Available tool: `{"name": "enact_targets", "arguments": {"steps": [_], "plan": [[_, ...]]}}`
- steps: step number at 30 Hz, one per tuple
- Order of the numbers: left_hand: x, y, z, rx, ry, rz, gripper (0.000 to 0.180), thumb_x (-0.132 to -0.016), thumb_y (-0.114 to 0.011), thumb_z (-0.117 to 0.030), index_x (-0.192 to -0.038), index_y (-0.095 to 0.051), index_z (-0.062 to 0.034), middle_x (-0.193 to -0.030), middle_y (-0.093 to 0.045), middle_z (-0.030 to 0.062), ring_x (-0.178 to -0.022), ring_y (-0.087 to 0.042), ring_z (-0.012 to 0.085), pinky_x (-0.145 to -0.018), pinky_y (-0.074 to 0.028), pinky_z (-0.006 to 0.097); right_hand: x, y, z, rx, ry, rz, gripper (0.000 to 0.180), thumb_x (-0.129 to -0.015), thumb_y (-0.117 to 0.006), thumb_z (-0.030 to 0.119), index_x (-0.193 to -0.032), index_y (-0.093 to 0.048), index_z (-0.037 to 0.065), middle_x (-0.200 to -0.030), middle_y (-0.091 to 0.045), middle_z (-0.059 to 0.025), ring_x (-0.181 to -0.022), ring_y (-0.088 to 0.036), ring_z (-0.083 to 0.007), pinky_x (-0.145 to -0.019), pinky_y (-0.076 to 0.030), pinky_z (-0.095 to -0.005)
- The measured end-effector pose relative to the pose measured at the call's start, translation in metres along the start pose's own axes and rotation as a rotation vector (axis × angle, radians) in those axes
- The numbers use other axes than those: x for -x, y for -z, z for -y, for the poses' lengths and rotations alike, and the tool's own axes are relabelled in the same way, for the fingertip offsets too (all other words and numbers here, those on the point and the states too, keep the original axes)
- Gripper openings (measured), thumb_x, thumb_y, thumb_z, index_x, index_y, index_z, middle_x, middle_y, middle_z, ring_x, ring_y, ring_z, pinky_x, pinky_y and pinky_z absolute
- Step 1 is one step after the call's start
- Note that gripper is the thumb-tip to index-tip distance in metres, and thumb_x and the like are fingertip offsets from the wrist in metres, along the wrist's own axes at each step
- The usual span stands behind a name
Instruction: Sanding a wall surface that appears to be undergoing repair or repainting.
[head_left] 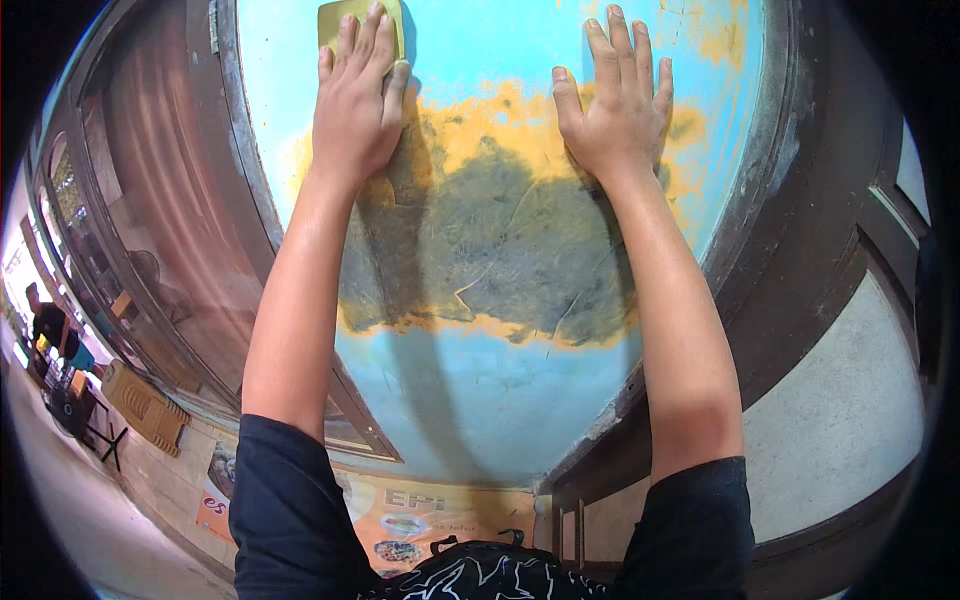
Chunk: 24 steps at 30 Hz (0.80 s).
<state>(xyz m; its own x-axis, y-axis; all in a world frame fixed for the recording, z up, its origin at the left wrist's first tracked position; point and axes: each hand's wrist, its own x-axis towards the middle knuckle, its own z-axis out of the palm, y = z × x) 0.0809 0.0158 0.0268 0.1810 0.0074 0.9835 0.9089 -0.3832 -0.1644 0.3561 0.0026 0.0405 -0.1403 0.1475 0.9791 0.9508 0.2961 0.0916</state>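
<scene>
High on the left of the wall, my left hand [358, 105] presses a flat, yellow-olive pad with rounded corners [330, 25] to the surface. Its fingers lie over the pad and the thumb rests along the right edge; whether it is a sanding pad or a sponge I cannot tell. My right hand [618, 115] lies flat higher up on the right, fingers spread, with nothing in it. Both hands are on a light blue painted wall [490, 400]. Between my forearms is a rough dark grey patch [500, 235] with cracks, ringed by worn orange-yellow paint.
A dark frame with glass panes [160, 200] borders the wall on the left; dark wooden framing [800, 240] stands on the right. Below lies an orange printed banner [450, 510]. At far left, a person [50, 325] is near stacked brown plastic stools [145, 405] and a black fan [65, 405].
</scene>
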Motion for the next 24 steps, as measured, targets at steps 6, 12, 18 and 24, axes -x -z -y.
{"name": "enact_targets", "arguments": {"steps": [6,12,18,24], "plan": [[0.035,0.004,-0.025,0.049,0.058,0.046,0.056,-0.106,-0.051,-0.024,-0.158,-0.040,-0.0068,-0.169,-0.032,0.0092,-0.157,-0.025,0.0344,-0.126,-0.017,0.054,0.001,0.003,-0.003,-0.017,0.007,-0.016,0.067,-0.098,-0.053,0.041,-0.157,-0.040,0.009,-0.170,-0.027,-0.0109,-0.158,-0.022,-0.0313,-0.128,-0.014,-0.0529],[0.019,0.002,-0.026,0.022,0.023,0.018,0.055,-0.107,-0.051,-0.025,-0.158,-0.041,-0.0088,-0.168,-0.034,0.0084,-0.157,-0.025,0.0338,-0.126,-0.017,0.054,0.000,0.009,0.002,-0.017,0.004,-0.018,0.067,-0.098,-0.054,0.039,-0.156,-0.040,0.009,-0.169,-0.029,-0.0114,-0.157,-0.023,-0.0322,-0.127,-0.015,-0.0539],[0.012,0.000,-0.028,0.040,0.039,-0.003,0.056,-0.106,-0.050,-0.025,-0.159,-0.040,-0.0084,-0.169,-0.032,0.0090,-0.158,-0.024,0.0339,-0.126,-0.017,0.055,0.000,0.008,0.002,-0.024,0.009,-0.017,0.068,-0.098,-0.053,0.040,-0.157,-0.040,0.009,-0.170,-0.029,-0.0113,-0.158,-0.022,-0.0317,-0.127,-0.014,-0.0536],[0.048,0.007,-0.043,0.029,0.097,0.093,0.056,-0.108,-0.047,-0.023,-0.160,-0.038,-0.0085,-0.170,-0.030,0.0067,-0.159,-0.020,0.0315,-0.127,-0.013,0.051,-0.001,0.011,0.007,-0.092,-0.036,0.034,0.067,-0.099,-0.052,0.040,-0.156,-0.040,0.009,-0.170,-0.029,-0.0116,-0.158,-0.022,-0.0316,-0.128,-0.013,-0.0536]]}}
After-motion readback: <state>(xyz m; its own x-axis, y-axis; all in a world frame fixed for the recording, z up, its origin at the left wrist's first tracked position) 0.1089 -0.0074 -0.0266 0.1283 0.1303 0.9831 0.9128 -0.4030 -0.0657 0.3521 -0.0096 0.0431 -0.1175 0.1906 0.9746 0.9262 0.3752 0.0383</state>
